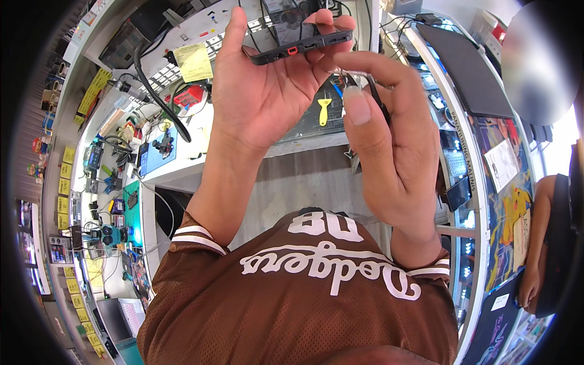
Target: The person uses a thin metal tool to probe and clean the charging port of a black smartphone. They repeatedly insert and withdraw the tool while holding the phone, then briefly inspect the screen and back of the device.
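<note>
Phone point(307, 46) in the left hand point(264, 91), raised above the worktop point(304, 142), ports toward the body; held between thumb at its left side and fingers curled over its right. In the right hand point(395, 134), a thin dark tool point(378, 100), pinched between thumb and forefinger. Yellow scraper point(323, 112) on a black mat point(307, 117), near the worktop's front edge.

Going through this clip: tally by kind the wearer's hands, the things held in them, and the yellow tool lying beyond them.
Hands: 2 (left hand, right hand)
Phone-like device, left: 1
Slim dark tool, right: 1
Yellow tool: 1
Total: 5
</note>
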Motion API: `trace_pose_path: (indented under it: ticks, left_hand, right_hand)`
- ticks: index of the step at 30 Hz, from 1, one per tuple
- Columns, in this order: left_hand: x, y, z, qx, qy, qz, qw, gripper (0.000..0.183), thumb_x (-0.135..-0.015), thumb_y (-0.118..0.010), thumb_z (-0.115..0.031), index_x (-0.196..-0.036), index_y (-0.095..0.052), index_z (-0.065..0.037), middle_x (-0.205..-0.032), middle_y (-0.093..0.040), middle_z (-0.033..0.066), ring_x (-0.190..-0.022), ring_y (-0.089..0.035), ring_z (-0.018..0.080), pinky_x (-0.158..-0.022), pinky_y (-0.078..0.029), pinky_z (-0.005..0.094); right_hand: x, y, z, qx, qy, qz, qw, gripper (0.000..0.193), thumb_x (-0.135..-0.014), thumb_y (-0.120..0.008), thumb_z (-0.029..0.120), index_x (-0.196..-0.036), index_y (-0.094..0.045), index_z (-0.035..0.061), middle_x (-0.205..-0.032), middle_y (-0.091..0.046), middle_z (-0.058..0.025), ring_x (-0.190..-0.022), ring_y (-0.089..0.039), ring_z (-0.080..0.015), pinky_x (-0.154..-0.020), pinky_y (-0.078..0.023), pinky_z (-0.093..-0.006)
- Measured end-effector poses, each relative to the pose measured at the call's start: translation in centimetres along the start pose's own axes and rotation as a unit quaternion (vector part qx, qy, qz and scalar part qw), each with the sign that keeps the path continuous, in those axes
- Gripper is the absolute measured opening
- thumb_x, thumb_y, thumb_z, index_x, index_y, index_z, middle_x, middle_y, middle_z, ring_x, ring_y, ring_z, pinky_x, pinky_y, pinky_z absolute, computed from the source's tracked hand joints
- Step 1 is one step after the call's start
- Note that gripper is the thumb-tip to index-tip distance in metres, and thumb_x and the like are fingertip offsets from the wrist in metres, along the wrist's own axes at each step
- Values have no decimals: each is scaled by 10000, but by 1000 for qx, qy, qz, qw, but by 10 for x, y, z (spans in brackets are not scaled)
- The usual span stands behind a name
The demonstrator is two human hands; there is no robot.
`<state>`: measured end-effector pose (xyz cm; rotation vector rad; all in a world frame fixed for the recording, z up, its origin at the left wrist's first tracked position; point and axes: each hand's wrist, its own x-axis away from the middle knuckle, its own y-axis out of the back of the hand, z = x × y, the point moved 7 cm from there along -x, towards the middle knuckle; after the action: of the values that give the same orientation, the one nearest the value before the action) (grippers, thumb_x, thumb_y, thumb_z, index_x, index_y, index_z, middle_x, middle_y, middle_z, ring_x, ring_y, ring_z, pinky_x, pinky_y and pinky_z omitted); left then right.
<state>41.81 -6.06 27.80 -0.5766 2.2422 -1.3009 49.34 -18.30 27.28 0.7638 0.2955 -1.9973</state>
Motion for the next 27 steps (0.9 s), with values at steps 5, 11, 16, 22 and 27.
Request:
trace_pose_path:
  ticks: [5, 11, 16, 22, 27]
  left_hand:
    - [2, 4, -8, 1, 6, 42, 999, 732, -1106, -324, -553, -1304, -493, 131, -1285, -560, 260, -1129, -638, 358, -945, -567, 439]
    - [6, 1, -12, -6, -17, 19, 1000, 729, -1105, -334, -544, -1325, -475, 136, -1302, -563, 259, -1139, -634, 356, -951, -569, 444]
    - [7, 2, -17, -41, -27, 43, 998, 727, -1106, -337, -536, -1335, -454, 144, -1300, -562, 261, -1157, -625, 349, -992, -567, 442]
    - [6, -5, -11, -15, -11, 55, 998, 728, -1113, -314, -527, -1334, -451, 152, -1286, -572, 255, -1170, -625, 331, -1017, -570, 424]
    - [8, -3, -12, -73, -38, 44, 996, 737, -1114, -290, -539, -1285, -518, 141, -1286, -581, 244, -1168, -626, 323, -1025, -559, 422]
  right_hand:
    - [-9, -2, -2, 38, 137, -4, 990, 288, -1085, -563, 199, -1243, -663, -20, -783, -549, 30, -649, -396, -29, -580, -313, -221]
    - [-10, 4, -6, -12, 76, 51, 996, 365, -1103, -523, 220, -1328, -666, -28, -911, -608, 5, -694, -399, -43, -625, -316, -216]
    - [-10, 4, -6, -29, 98, 26, 994, 310, -1064, -583, 106, -1327, -627, -52, -1071, -693, -66, -759, -554, -62, -675, -405, -196]
    - [-4, 14, -4, 27, 117, -13, 993, 258, -951, -667, -80, -1193, -583, -43, -1135, -734, -170, -855, -670, -83, -708, -476, -168]
    - [-2, 11, 7, 72, 205, -53, 975, 206, -911, -667, -98, -1096, -619, -19, -1111, -763, -137, -818, -642, -43, -662, -460, -158]
